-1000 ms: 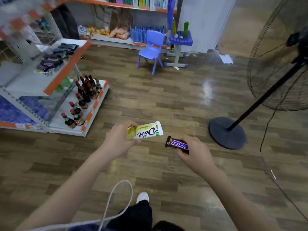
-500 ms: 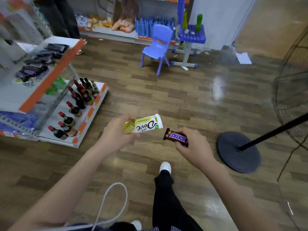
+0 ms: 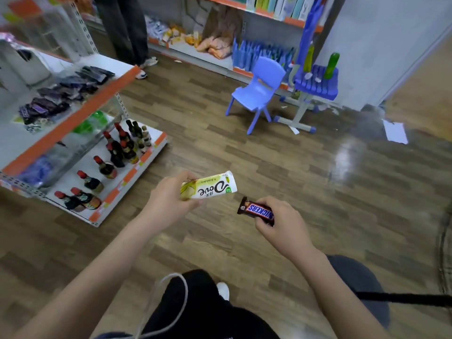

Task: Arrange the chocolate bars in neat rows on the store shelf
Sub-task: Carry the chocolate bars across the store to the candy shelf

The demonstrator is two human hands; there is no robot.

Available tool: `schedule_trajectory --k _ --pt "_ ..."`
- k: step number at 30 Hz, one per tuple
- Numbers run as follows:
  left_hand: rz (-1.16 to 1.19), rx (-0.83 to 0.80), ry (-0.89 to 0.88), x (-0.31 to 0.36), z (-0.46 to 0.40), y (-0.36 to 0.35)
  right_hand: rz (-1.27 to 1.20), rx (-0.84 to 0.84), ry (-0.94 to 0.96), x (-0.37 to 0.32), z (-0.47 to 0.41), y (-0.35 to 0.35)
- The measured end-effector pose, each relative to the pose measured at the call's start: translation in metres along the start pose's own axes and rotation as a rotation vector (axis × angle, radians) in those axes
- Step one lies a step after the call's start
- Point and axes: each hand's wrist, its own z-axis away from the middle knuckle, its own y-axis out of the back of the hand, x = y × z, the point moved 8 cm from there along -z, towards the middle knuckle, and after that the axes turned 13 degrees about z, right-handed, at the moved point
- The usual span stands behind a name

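Observation:
My left hand [image 3: 168,201] grips a pale yellow Dove chocolate bar [image 3: 212,188] by its left end, held level over the wooden floor. My right hand [image 3: 281,226] holds a brown Snickers bar [image 3: 256,211], fingers curled round its right end. The two bars are a short way apart in mid-air. At the left stands the store shelf [image 3: 73,118] with an orange front edge. Several dark and purple chocolate bars [image 3: 61,91] lie on its upper board in loose rows.
Dark sauce bottles [image 3: 117,152] stand on the shelf's bottom board. A blue plastic chair [image 3: 259,89] and a blue stool-table [image 3: 315,84] stand ahead. Another person's legs [image 3: 127,30] are at the far shelf. A fan's base and pole [image 3: 403,299] lie at the lower right.
The view has swung left and forward, bringing the shelf closer and pushing the fan base down to the lower right. Both hands keep the same hold on their bars.

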Motion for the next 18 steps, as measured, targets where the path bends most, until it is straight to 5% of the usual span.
schedule_trajectory --k 18 --pt "0.026 0.224 0.139 -0.049 -0.185 0.122 0.015 -0.122 0.294 -0.092 -0.277 -0.006"
